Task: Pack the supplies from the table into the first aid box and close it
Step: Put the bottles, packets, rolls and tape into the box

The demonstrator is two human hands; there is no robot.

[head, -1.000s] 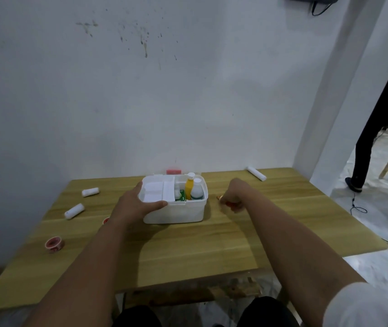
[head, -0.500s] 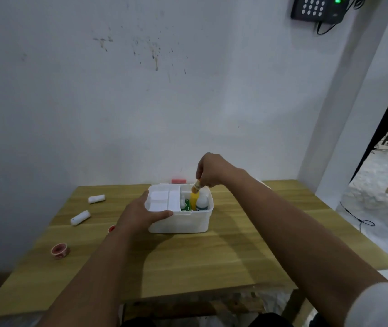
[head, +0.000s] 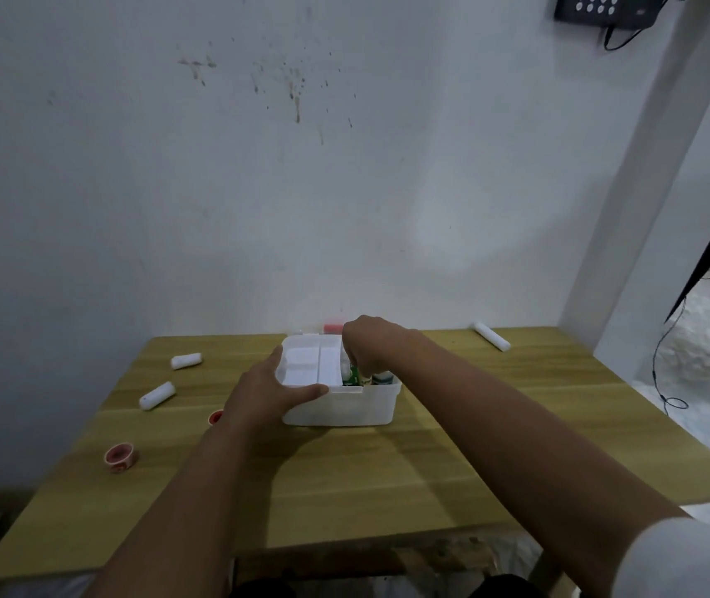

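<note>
Table (head: 388,468): wooden, near edge cut off.
Box (head: 340,405): white, open, mid-table — contents partly hidden under the right hand (head: 370,347).
Right hand: fingers curled down inside the box; what they pinch I cannot tell.
Left hand (head: 267,390): clamped on the box's left rim.
Rolls: three white — two left of the left hand (head: 157,395) (head: 186,361), one beyond the right (head: 491,336).
Tape: two red rings (head: 120,457) (head: 216,417), one half hidden.

One head-worn wide view, looking forward and down from the near edge of the table.

The camera sits above the person's lap and faces the white wall (head: 344,187) behind the wooden table (head: 388,468). Both forearms run up from the bottom corners to the white box (head: 344,407) at mid-frame, at arm's reach. The wide lens bends the pillar (head: 646,187) on the right. No second view.
</note>
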